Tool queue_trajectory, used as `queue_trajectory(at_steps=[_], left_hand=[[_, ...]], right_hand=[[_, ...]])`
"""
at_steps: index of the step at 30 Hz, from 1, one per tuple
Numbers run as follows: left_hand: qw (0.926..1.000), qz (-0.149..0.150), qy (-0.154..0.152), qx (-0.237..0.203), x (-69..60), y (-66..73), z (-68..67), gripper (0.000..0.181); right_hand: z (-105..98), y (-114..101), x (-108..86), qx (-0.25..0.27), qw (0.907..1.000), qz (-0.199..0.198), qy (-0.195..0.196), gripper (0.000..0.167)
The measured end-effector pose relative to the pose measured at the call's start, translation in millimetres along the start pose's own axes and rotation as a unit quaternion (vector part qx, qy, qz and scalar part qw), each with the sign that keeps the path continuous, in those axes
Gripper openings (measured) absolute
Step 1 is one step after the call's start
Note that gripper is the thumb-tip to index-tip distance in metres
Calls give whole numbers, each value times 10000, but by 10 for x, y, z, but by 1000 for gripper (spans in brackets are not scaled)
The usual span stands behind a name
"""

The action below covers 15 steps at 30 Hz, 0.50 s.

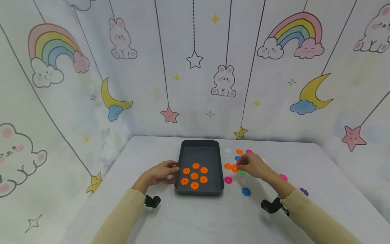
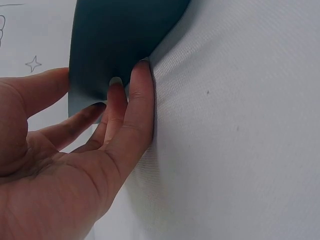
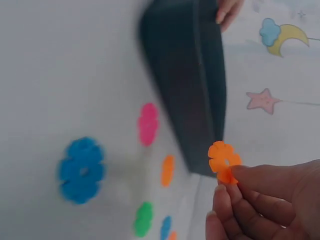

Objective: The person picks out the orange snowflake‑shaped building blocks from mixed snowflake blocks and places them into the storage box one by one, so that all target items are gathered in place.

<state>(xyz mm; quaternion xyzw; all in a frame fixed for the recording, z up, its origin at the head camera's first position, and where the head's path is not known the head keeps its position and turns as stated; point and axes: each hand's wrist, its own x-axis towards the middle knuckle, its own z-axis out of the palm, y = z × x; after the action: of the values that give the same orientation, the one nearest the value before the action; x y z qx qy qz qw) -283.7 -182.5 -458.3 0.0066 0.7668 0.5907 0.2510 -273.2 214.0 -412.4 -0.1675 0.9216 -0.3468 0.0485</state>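
Observation:
A dark grey rectangular tray [image 1: 199,152] lies on the white table, with several orange flower-shaped plastic discs [image 1: 194,176] spread flat in its near half. My left hand [image 1: 163,172] holds the tray's left wall; in the left wrist view the thumb reaches over the rim and the fingers [image 2: 142,90] press the outside. To the right of the tray, my right hand [image 1: 254,165] pinches one orange flower disc [image 3: 221,159] between thumb and fingers, held above the table. Another orange disc [image 1: 228,166] lies between that hand and the tray.
Loose discs are scattered right of the tray: pink [image 1: 228,180], blue [image 1: 246,191], green [image 1: 242,172], white [image 1: 228,150] and purple [image 1: 303,191]. Some lie partly hidden by the right hand and forearm. A patterned cloth wall [image 1: 195,101] rises behind the table.

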Motion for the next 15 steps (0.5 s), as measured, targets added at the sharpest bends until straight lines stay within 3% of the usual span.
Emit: queue_trajectory(at_steps=[6, 10, 15], left_hand=[[10000, 7, 39, -37, -16, 24, -21, 50], [10000, 45, 39, -47, -29, 28, -23, 51], [10000, 55, -16, -38, -23, 12, -4, 51]], right_hand=[[-47, -339, 293, 81, 9993, -264, -256, 7], [-39, -619, 494, 77, 9969, -389, -674, 8], [106, -821, 780, 42, 9928, -488, -1097, 9]])
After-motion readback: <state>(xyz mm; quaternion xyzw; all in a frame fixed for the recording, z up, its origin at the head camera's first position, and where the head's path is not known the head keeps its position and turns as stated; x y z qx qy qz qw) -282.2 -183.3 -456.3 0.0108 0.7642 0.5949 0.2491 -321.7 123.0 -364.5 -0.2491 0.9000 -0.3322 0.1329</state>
